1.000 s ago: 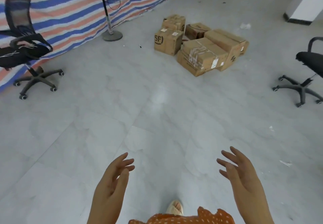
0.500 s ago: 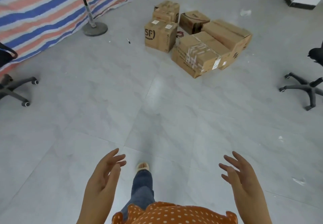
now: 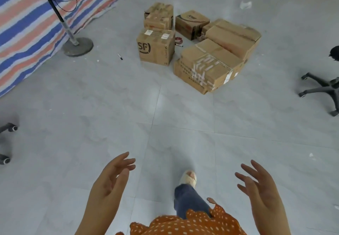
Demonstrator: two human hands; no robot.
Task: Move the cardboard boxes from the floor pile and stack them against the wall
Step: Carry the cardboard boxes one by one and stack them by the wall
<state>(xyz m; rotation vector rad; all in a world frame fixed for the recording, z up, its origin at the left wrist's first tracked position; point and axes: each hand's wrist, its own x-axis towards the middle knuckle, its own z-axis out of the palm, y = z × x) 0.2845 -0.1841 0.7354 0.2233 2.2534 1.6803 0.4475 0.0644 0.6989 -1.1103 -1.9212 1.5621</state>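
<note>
Tiled floor (image 3: 110, 97) | box (image 3: 156, 48) printed "SF" | hands empty

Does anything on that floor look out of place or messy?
Yes. A marker pen lies loose on the tiles left of the SF box, red cord trails behind it, and crumpled paper sits farther back.

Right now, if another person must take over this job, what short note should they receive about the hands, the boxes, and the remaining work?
Left hand: open, holds nothing.
Right hand: open, holds nothing.
The brown cardboard boxes are all on the grey tiled floor ahead: the cube box with the SF logo, the long taped box, a wide box behind it, and two smaller boxes at the back.
Done: no box is in hand.
Left: lift each box and stack it against the wall.
</note>
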